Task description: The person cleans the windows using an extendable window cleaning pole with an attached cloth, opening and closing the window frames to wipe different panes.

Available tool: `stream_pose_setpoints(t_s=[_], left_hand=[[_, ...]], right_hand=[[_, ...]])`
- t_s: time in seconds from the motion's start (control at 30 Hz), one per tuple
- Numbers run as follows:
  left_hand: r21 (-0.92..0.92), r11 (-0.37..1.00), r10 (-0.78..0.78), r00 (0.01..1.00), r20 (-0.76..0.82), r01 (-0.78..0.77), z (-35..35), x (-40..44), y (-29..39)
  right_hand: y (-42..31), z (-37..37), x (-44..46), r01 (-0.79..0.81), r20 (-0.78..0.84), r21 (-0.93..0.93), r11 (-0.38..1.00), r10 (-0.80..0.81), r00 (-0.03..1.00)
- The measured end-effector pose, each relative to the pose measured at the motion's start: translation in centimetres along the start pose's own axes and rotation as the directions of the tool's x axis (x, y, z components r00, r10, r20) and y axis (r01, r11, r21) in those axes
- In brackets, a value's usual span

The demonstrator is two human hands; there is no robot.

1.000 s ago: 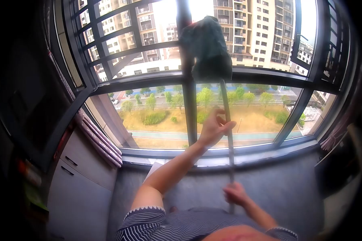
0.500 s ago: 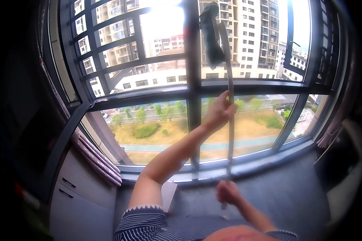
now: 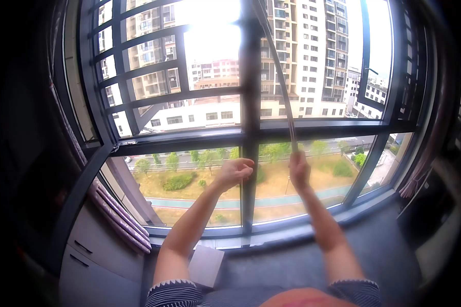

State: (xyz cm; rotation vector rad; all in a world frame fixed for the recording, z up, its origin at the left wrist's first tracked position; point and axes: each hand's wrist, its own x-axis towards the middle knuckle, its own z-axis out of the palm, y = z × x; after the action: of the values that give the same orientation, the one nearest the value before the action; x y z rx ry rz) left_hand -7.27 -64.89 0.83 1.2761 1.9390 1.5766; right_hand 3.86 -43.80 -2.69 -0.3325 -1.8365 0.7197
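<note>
My right hand [image 3: 299, 168] is closed around the lower end of a long thin pole [image 3: 283, 84], in front of the lower window pane. From there the pole rises, leaning and curving left in this view, past the upper pane to the top edge. Its upper end is out of sight. My left hand [image 3: 233, 173] is off the pole, left of it, near the dark upright window bar [image 3: 249, 179]. Its fingers are loosely bent and apart, with nothing between them.
A dark crossbar [image 3: 322, 124] divides the large window. At left, a window sash [image 3: 89, 176] stands swung inward beside a bunched purple curtain [image 3: 119, 217] and a drawer cabinet [image 3: 105, 266]. A pale box-like block [image 3: 206, 266] is below the sill [image 3: 281, 238].
My left hand has let go of the pole and moved left and down. My right hand has risen with the pole, and the dark green cloth-like head has gone out of view above.
</note>
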Motion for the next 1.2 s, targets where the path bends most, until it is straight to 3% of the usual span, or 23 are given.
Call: stream_pose_setpoints(t_s=[0.07, 0.2, 0.3, 0.47, 0.63, 0.77, 0.8, 0.87, 0.93, 1.0, 1.03, 1.1, 1.2], left_hand=[[-0.021, 0.989, -0.144, 0.989, 0.02, 0.144, -1.5, -3.5, -3.2], [-0.098, 0.929, -0.358, 0.934, -0.007, 0.356, -5.2, -9.0, -11.2], [-0.101, 0.917, -0.395, 0.915, -0.084, 0.387, -8.3, -10.8, -13.0], [-0.143, 0.946, -0.315, 0.926, -0.208, 0.289, -12.9, -10.7, -12.5], [-0.179, 0.942, -0.323, 0.915, -0.241, 0.285, -14.0, -9.5, -14.1], [-0.182, 0.971, -0.212, 0.912, -0.351, 0.156, -14.7, -6.5, -14.2], [-0.165, 0.978, -0.186, 0.896, -0.402, 0.129, -14.9, -5.7, -13.3], [-0.117, 0.993, -0.086, 0.859, -0.504, 0.031, -16.0, -3.8, -13.2], [-0.047, 0.998, 0.001, 0.772, -0.636, -0.04, -17.2, -1.7, -11.9], [0.05, 0.995, 0.097, 0.656, -0.748, -0.09, -17.8, -0.1, -10.0], [0.235, 0.967, 0.249, 0.549, -0.798, -0.097, -18.5, 1.1, -10.6], [0.506, 0.862, 0.469, 0.399, -0.788, -0.016, -19.1, 2.5, -9.5], [0.714, 0.695, 0.664, 0.306, -0.682, 0.085, -20.0, 4.4, -9.2]], right_hand=[[1.1, 1.1, -1.5, -0.054, 0.018, -0.121, 0.991, 0.057, 0.998], [4.6, 4.6, -2.2, -0.044, -0.008, -0.185, 0.982, 0.044, 0.999], [2.9, 5.2, 0.1, 0.007, -0.034, -0.131, 0.991, -0.011, 0.999], [-0.7, 5.2, 2.0, 0.095, -0.136, -0.036, 0.995, -0.099, 0.986], [-0.2, 7.0, 4.4, 0.183, -0.194, -0.151, 0.971, -0.211, 0.958], [1.7, 6.6, 12.7, 0.254, -0.184, -0.351, 0.901, -0.332, 0.925], [0.8, 6.0, 15.2, 0.366, -0.198, -0.406, 0.837, -0.472, 0.859], [-1.6, 4.6, 20.7, 0.276, -0.156, -0.41, 0.869, -0.365, 0.918], [-4.2, 3.1, 26.5, 0.235, -0.18, -0.437, 0.868, -0.341, 0.923], [-5.9, 1.9, 31.7, 0.268, -0.247, -0.505, 0.82, -0.435, 0.866], [-6.7, 1.6, 34.1, 0.287, -0.266, -0.535, 0.795, -0.481, 0.835], [-8.6, 1.2, 37.6, 0.353, -0.279, -0.518, 0.78, -0.543, 0.792], [-11.7, 1.2, 40.9, 0.435, -0.274, -0.483, 0.76, -0.603, 0.749]])
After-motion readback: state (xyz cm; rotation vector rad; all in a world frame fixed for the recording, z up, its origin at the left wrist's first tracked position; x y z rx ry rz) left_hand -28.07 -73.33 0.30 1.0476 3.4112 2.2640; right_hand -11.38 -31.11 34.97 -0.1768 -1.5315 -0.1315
